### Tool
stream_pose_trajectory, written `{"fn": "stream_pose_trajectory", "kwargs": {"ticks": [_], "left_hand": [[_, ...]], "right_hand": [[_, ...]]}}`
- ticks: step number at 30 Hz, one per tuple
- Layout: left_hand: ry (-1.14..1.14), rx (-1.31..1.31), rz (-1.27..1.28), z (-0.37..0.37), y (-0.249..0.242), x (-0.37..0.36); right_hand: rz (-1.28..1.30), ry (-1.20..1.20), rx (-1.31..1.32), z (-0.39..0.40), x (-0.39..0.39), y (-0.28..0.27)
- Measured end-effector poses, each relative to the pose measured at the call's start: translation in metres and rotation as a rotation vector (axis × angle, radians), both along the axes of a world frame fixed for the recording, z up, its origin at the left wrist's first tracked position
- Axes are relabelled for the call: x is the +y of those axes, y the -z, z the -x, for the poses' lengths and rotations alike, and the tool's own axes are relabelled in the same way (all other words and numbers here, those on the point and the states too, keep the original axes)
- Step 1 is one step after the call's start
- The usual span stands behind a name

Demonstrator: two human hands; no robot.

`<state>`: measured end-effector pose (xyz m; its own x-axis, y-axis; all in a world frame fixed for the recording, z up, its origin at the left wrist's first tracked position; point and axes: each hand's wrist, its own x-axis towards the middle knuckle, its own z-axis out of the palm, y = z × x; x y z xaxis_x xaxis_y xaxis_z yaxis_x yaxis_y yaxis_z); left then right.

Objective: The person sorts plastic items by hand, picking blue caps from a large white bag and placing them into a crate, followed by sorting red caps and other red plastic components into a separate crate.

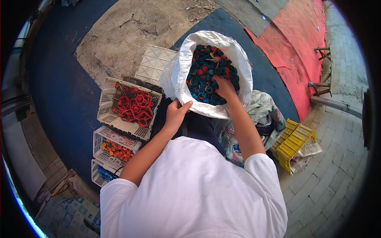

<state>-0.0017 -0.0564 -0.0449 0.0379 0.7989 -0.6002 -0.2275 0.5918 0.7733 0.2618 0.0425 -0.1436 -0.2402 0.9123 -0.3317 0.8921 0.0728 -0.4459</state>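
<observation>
A large white woven sack [182, 71] stands open in front of me, its rim rolled outward. Inside lie many small plastic caps [204, 75], mostly dark teal, with some red, orange and yellow ones. My left hand [176, 114] is closed on the near left edge of the sack, thumb over the rim. Inside the sack, my right hand [225, 88] reaches down into the caps, near the right side of the pile. Its fingertips are partly hidden among the caps, and I cannot make out whether they hold one.
To the left are crates with red rings [137, 107], orange pieces [117, 150] and blue pieces [105, 173]. An upturned white crate [153, 63] lies behind them. On the right are a grey-white bundle [260, 104], a yellow crate [291, 142] and a wooden stand [328, 73].
</observation>
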Motion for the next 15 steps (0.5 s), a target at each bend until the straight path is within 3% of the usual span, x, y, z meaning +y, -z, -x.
{"fn": "stream_pose_trajectory", "kwargs": {"ticks": [6, 15], "left_hand": [[0.012, -0.019, -0.004, -0.002, 0.003, -0.002], [0.052, 0.040, 0.006, 0.004, -0.007, -0.003]], "right_hand": [[0.023, 0.023, -0.002, 0.004, -0.013, 0.002], [-0.062, 0.114, 0.243, -0.015, -0.011, 0.000]]}}
